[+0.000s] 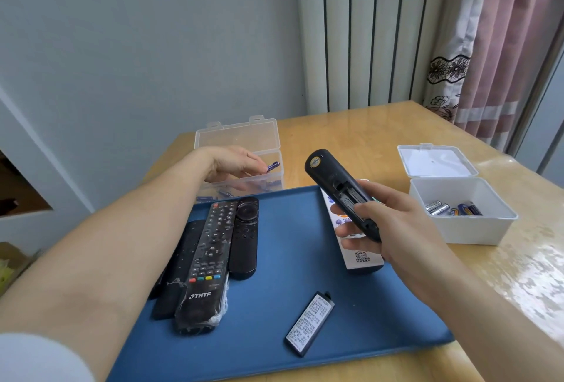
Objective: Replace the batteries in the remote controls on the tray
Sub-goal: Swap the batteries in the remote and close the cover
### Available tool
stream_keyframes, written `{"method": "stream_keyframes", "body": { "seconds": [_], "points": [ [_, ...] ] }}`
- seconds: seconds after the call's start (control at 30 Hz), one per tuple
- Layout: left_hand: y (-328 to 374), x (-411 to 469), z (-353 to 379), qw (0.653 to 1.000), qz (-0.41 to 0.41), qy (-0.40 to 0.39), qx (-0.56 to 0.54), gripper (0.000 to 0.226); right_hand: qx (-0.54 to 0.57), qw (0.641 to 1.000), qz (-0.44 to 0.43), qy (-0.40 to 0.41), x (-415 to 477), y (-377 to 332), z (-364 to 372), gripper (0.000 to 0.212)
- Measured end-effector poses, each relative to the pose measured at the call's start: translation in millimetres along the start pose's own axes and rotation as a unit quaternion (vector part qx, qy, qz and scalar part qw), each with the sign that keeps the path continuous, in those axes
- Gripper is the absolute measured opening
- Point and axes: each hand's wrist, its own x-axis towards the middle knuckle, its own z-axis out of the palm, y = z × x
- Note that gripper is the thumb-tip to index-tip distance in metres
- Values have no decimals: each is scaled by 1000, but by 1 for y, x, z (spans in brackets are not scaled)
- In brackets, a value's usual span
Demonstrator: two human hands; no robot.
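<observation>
My right hand [393,223] grips a black remote [335,186] back side up above the blue tray [351,305]; its battery bay is uncovered and looks empty. The loose battery cover [309,323] lies label up on the tray's front. My left hand [235,165] pinches a blue battery [272,166] over the clear plastic box [244,149], which holds more blue batteries. Several black remotes [210,259] lie stacked on the tray's left. A white remote [357,250] lies on the tray under my right hand.
A white open box [457,213] with several used batteries stands on the wooden table to the right of the tray. A radiator and a curtain are behind the table. The wall is close on the left.
</observation>
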Motion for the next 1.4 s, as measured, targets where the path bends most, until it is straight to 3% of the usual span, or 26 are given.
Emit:
{"method": "stream_keyframes", "body": {
  "seconds": [0.33,0.5,0.7,0.77,0.83,0.97,1.07,1.23,1.4],
  "points": [
    [16,5,16,997,-9,-35,70,15,7,1000,1,-2,0,-1,0,40],
    [8,3,5,999,23,-26,-27,14,12,1000,1,-3,1,-1,-1,39],
    [7,-13,-3,972,101,185,-103,5,81,996,36,-23,2,-1,-1,32],
    [18,-34,2,959,128,204,-150,5,109,993,43,-31,1,-1,0,29],
    [35,-62,21,957,153,175,-176,7,131,990,39,-35,1,-1,1,28],
    [51,-113,90,975,187,91,-83,15,151,988,9,-41,-3,1,2,34],
    [47,-138,131,978,197,58,-42,15,112,993,-23,-33,-8,5,6,51],
    [31,-154,154,976,178,121,22,16,62,996,-55,-28,-14,12,15,50],
    [16,-158,163,968,186,166,-3,15,55,994,-87,-48,-19,16,26,45]
  ]
}}
